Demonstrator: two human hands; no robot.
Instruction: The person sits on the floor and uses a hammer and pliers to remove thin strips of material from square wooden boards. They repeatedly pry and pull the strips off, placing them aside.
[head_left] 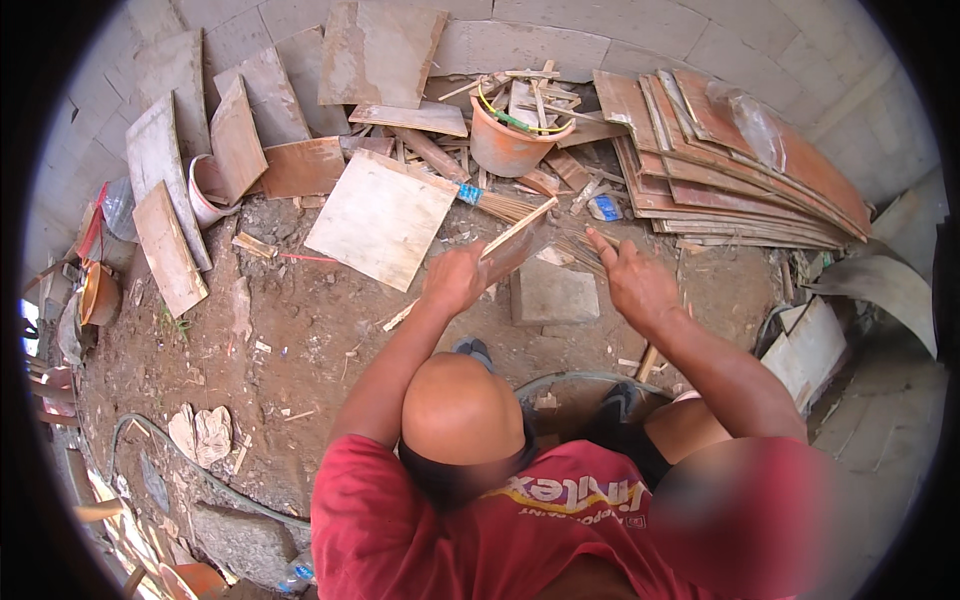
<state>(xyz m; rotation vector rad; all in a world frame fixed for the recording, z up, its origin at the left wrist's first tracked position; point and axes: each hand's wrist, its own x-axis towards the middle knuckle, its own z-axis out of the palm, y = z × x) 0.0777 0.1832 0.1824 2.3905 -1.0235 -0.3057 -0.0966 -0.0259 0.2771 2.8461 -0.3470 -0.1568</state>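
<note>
My left hand (pixel 455 280) grips the near end of a small flat wooden board (pixel 518 240), held tilted above the dirt ground. My right hand (pixel 638 285) is just to the right of it, back of the hand up, index finger stretched toward the board's far end and the thin brown broom bristles (pixel 520 207) behind it. Its palm is hidden, so I cannot tell whether it holds anything. A grey concrete block (pixel 552 292) lies on the ground right below both hands. My knees and red shirt fill the lower edge.
An orange bucket (pixel 505 142) of wood scraps stands at the back wall. Stacked plywood sheets (pixel 740 170) lie at the right, a pale square panel (pixel 380 218) at the left. Boards (pixel 165 245) lean at far left. A hose (pixel 150 440) and gloves (pixel 200 432) lie at lower left.
</note>
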